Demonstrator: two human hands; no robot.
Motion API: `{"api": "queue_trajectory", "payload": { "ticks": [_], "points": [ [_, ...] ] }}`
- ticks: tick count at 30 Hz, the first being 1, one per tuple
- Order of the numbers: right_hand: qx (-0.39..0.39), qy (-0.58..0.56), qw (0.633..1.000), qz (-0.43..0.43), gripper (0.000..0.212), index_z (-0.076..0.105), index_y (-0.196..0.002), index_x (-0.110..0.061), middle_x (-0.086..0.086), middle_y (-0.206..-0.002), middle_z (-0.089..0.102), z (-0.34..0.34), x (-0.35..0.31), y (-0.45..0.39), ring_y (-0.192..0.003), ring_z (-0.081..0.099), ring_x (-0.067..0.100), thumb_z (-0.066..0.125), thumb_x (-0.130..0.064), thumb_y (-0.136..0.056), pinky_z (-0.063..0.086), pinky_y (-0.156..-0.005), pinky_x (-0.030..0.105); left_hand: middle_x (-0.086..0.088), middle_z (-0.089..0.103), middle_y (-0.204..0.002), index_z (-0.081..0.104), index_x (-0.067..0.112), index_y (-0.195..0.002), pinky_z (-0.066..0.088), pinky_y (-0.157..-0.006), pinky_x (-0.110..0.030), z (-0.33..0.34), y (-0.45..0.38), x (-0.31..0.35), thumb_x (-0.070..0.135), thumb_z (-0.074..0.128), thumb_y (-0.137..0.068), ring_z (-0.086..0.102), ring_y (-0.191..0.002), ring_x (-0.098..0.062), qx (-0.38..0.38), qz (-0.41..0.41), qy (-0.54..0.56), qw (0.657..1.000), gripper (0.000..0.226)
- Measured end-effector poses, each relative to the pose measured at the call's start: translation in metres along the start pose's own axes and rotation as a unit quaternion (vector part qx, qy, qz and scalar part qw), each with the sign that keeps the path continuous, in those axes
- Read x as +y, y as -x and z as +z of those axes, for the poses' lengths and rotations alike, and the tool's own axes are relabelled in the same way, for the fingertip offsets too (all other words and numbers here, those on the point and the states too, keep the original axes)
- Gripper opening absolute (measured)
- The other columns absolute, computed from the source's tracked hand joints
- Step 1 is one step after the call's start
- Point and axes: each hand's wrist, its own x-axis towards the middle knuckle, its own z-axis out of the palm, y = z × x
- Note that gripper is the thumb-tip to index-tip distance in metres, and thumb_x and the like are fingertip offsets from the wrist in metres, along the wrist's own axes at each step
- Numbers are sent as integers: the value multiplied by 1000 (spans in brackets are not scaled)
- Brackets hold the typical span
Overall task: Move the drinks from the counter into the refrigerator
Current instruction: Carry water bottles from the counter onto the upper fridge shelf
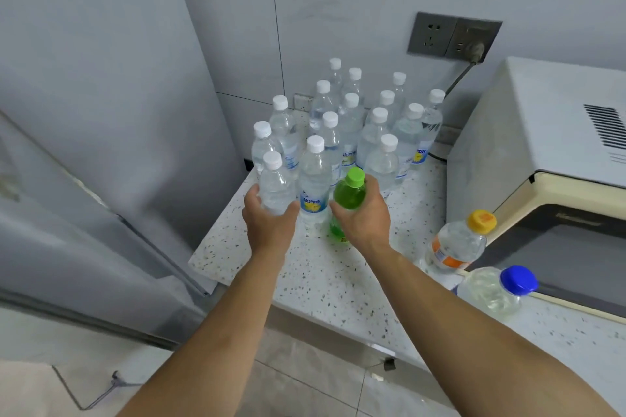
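Observation:
Several clear bottles with white caps point(350, 125) stand clustered at the left end of the speckled counter point(325, 281). My left hand point(269, 218) grips the nearest clear bottle point(276, 181) at the counter's left edge. My right hand point(362, 217) grips a green bottle with a green cap point(350, 189) just in front of the cluster. The grey refrigerator point(101, 95) stands to the left, its door point(67, 213) swung partly into view.
A bottle with a yellow cap and orange label point(457, 244) and a bottle with a blue cap point(498, 288) stand at the counter's right, in front of a white microwave point(542, 162). A plug and cable point(472, 56) hang from the wall socket behind.

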Motion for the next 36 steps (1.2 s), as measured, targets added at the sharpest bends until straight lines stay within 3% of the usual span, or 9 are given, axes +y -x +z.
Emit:
{"api": "queue_trajectory", "payload": {
  "ticks": [6, 9, 11, 13, 15, 20, 24, 30, 36],
  "points": [
    [92, 32, 995, 36, 64, 46, -127, -26, -5, -110, 51, -32, 16, 10, -105, 56, 23, 77, -32, -71, 47, -83, 36, 3, 53, -132, 40, 33, -137, 54, -86, -35, 10, -8, 3, 25, 83, -74, 59, -109, -18, 14, 13, 15, 1000, 77],
    [145, 19, 988, 41, 70, 46, -133, -20, 3, -124, 50, -38, 9, 16, -120, 47, 27, 78, -22, -71, 41, -100, 38, 5, 53, -130, 41, 32, -136, 50, -85, -31, 14, -11, 1, 25, 85, -72, 57, -110, -17, 24, 14, 21, 999, 78],
    [211, 28, 976, -37, 78, 43, -140, -15, 7, -136, 47, -38, -6, 23, -130, 41, 27, 80, -25, -72, 32, -110, 38, 6, 54, -129, 41, 32, -136, 50, -85, -31, 16, -14, 0, 28, 86, -71, 57, -110, -17, 24, 9, 24, 999, 79],
    [237, 41, 948, -211, 71, 47, -137, -7, 12, -136, 49, -31, -26, 26, -130, 43, 26, 77, -26, -75, 32, -113, 36, 7, 56, -128, 42, 32, -135, 52, -87, -33, 16, -17, -1, 30, 86, -71, 58, -110, -17, 25, 6, 19, 999, 78],
    [166, 6, 941, -295, 56, 52, -131, -6, 10, -129, 53, -18, -45, 21, -123, 48, 23, 72, -19, -81, 38, -108, 32, 7, 58, -127, 43, 32, -134, 53, -90, -35, 14, -19, -2, 32, 85, -71, 59, -111, -17, 21, 14, 9, 1000, 76],
    [-39, -53, 997, -49, 67, 43, -141, -22, -1, -133, 51, 14, -65, -12, -120, 49, 12, 76, -31, -83, 43, -104, 32, 11, 62, -118, 50, 34, -126, 53, -82, -29, 4, -16, -7, 40, 81, -72, 61, -106, -13, 22, 38, -12, 999, 63],
    [-114, -57, 992, 10, 72, 44, -136, -30, -4, -126, 60, 30, -53, -29, -112, 59, 17, 82, -34, -76, 51, -98, 41, 20, 61, -110, 48, 43, -117, 49, -80, -29, -6, 2, -18, 44, 80, -71, 59, -100, -7, 33, 54, -26, 998, 57],
    [-79, -62, 995, -7, 62, 37, -116, -33, -9, -102, 60, 38, -37, -17, -98, 64, 19, 83, -29, -74, 55, -84, 36, 20, 63, -111, 55, 38, -116, 47, -86, -29, -28, 26, -29, 49, 82, -66, 58, -105, -5, 46, 53, -19, 997, 58],
    [-13, -131, 989, -64, 58, 51, -119, -25, -16, -100, 61, 14, -14, 35, -94, 62, 7, 84, -29, -72, 52, -84, 26, 13, 71, -104, 64, 39, -105, 56, -72, -21, -40, 52, -43, 47, 82, -64, 70, -93, -5, -6, 19, 111, 994, 46]
  ]
}}
